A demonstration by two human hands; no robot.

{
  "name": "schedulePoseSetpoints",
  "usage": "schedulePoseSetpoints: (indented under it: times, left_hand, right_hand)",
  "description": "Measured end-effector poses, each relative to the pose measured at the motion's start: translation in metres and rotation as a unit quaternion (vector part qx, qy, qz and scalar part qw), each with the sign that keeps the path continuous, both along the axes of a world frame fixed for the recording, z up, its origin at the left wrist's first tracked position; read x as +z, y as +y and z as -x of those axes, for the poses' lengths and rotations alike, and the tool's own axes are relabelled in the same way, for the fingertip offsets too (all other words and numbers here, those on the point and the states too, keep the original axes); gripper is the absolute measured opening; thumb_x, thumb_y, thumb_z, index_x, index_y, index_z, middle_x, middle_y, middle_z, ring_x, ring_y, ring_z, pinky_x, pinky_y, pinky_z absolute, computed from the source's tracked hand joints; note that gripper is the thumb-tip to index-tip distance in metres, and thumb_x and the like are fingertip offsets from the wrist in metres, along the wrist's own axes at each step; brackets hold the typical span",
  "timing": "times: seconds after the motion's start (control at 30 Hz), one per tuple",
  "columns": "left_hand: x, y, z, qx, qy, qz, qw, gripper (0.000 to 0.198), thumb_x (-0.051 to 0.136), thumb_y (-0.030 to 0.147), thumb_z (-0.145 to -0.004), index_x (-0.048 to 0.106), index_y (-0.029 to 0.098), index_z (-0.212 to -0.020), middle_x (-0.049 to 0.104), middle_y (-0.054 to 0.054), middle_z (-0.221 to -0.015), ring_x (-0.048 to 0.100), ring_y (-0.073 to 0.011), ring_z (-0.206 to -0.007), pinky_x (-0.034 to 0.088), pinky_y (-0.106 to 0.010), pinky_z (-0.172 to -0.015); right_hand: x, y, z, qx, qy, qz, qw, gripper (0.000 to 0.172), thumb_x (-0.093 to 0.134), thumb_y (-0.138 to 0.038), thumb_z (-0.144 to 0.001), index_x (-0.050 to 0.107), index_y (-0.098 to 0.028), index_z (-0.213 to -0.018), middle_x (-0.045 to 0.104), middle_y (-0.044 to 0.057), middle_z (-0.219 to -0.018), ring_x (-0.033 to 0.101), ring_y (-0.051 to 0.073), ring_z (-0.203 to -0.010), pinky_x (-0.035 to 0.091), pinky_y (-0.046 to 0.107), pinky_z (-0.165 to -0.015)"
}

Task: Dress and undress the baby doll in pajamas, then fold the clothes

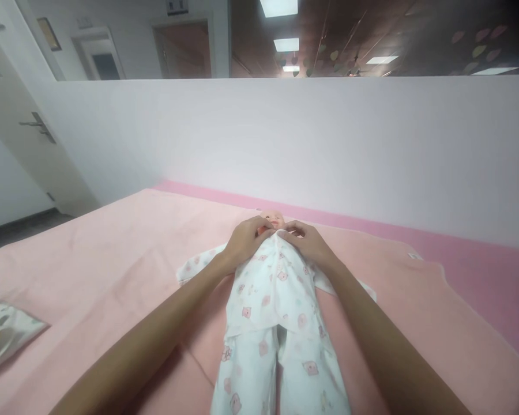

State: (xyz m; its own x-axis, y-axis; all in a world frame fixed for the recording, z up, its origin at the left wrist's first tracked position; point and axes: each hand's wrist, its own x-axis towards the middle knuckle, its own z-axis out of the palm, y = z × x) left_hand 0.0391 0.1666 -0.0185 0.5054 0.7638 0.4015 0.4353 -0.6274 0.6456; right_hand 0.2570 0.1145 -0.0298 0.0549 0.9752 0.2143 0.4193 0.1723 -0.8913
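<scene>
A baby doll (274,217) lies on its back on a pink blanket, its head away from me. It wears a white baby shirt (263,294) with pink animal prints and matching trousers (251,369). The sleeves spread out to both sides. At the neckline, my left hand (248,239) has its fingers closed on the left side of the collar. Opposite it, my right hand (307,241) pinches the collar's right side, the fingertips of both hands close together below the doll's chin. My fingers partly cover the neck.
The pink blanket (112,271) covers most of the surface, over a brighter pink mat (480,282). A plastic-looking packet (8,334) lies at the left edge. Behind stands a white half wall (285,138); a door (21,115) is at the left.
</scene>
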Motion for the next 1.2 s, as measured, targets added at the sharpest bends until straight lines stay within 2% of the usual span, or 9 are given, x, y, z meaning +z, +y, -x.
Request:
schedulePoseSetpoints:
  times: [0.27,0.53,0.67,0.87,0.97,1.07,1.2]
  left_hand:
    - [-0.003,-0.005,-0.002,-0.025,-0.044,0.061,0.997,0.035,0.056,0.051,-0.103,0.079,0.024,-0.106,0.078,-0.004,-0.102,0.067,-0.0217,-0.088,0.051,-0.031,-0.079]
    - [-0.005,-0.001,0.002,-0.042,-0.068,0.134,0.988,0.033,0.066,0.049,-0.096,0.08,0.021,-0.105,0.076,-0.003,-0.089,0.063,-0.018,-0.076,0.049,-0.029,-0.071]
    - [-0.005,-0.001,0.002,-0.054,-0.077,0.13,0.987,0.03,0.066,0.047,-0.096,0.077,0.02,-0.103,0.073,-0.002,-0.087,0.061,-0.0161,-0.075,0.048,-0.028,-0.072]
    - [-0.009,0.001,0.001,-0.073,-0.076,0.122,0.987,0.027,0.059,0.044,-0.101,0.072,0.02,-0.104,0.07,-0.001,-0.088,0.06,-0.0164,-0.076,0.049,-0.03,-0.077]
    - [-0.013,0.003,0.001,-0.087,-0.09,0.076,0.989,0.024,0.057,0.041,-0.102,0.07,0.021,-0.105,0.07,-0.005,-0.104,0.064,-0.0194,-0.09,0.052,-0.033,-0.085]
    - [-0.015,0.006,0.0,-0.083,-0.1,0.023,0.991,0.022,0.058,0.04,-0.102,0.071,0.021,-0.103,0.063,-0.01,-0.123,0.063,-0.0225,-0.109,0.053,-0.034,-0.094]
    - [-0.017,0.008,-0.001,-0.079,-0.1,0.021,0.992,0.023,0.059,0.041,-0.102,0.073,0.022,-0.103,0.06,-0.01,-0.123,0.062,-0.0223,-0.109,0.054,-0.035,-0.095]
  right_hand:
    - [-0.001,0.003,0.008,0.007,0.068,0.062,0.996,0.036,0.082,-0.053,-0.085,0.078,-0.024,-0.108,0.078,0.005,-0.117,0.072,0.025,-0.107,0.054,0.038,-0.096]
    - [0.0,0.002,0.009,-0.009,0.101,0.109,0.989,0.036,0.09,-0.045,-0.08,0.078,-0.025,-0.107,0.079,0.007,-0.121,0.073,0.027,-0.114,0.055,0.038,-0.1]
    - [-0.002,0.006,0.004,-0.002,0.072,0.114,0.991,0.041,0.09,-0.049,-0.081,0.078,-0.025,-0.112,0.079,0.007,-0.121,0.073,0.026,-0.113,0.055,0.038,-0.1]
    - [-0.002,0.009,-0.003,0.024,-0.015,0.105,0.994,0.042,0.079,-0.059,-0.09,0.08,-0.027,-0.119,0.079,0.007,-0.119,0.072,0.027,-0.111,0.054,0.04,-0.099]
    - [-0.001,0.008,-0.003,0.034,-0.031,0.099,0.994,0.041,0.076,-0.06,-0.092,0.081,-0.028,-0.117,0.079,0.005,-0.12,0.071,0.027,-0.112,0.053,0.04,-0.099]
    - [0.0,0.007,-0.003,0.058,-0.014,0.093,0.994,0.04,0.074,-0.06,-0.093,0.083,-0.028,-0.116,0.079,0.003,-0.119,0.07,0.026,-0.111,0.053,0.038,-0.099]
    - [0.0,0.004,-0.002,0.074,0.018,0.103,0.992,0.041,0.074,-0.059,-0.093,0.083,-0.027,-0.117,0.08,0.004,-0.115,0.071,0.025,-0.111,0.055,0.037,-0.098]
